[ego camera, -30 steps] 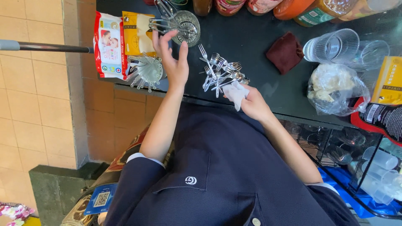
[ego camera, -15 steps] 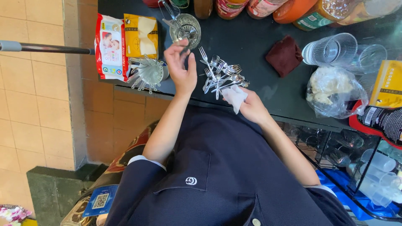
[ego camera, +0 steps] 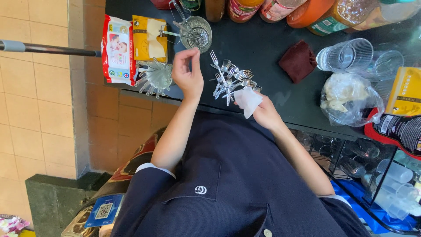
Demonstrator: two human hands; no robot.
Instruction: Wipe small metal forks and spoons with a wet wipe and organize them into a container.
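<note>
The dark surface fills the upper half of the view, with a row of jars along its 12 o'clock edge. At 3 o'clock lie a clear bag of pale stuff and, just above it, some clear cups. Two packets, one red and white and one yellow, sit at the 9 o'clock end. A spiky clear dish is just below them. A maroon cloth lies alone between the cups and the middle. A glass at 11 o'clock holds a few metal pieces.

At the centre is the cutlery, a bunch of forks and spoons fanned out with the heads towards 11 o'clock. Their handles run under a white cloth. The right hand, at 5 o'clock of the bunch, has its grip closed on that cloth. It seems to hold the handles through it, though the cloth hides this.

The left hand hovers just at 9 o'clock of the fork heads and at 6 o'clock of the glass. Its fingertips are drawn into a pinch with nothing visible between them.

This looks like wiping cutlery piece by piece, with the glass taking the finished pieces. The moment seems to fall between pieces. Drawing one more from the fan would call for a fine pinch on a single head, a straight pull so that its neighbours stay put, and a firm right grip on the rest.
</note>
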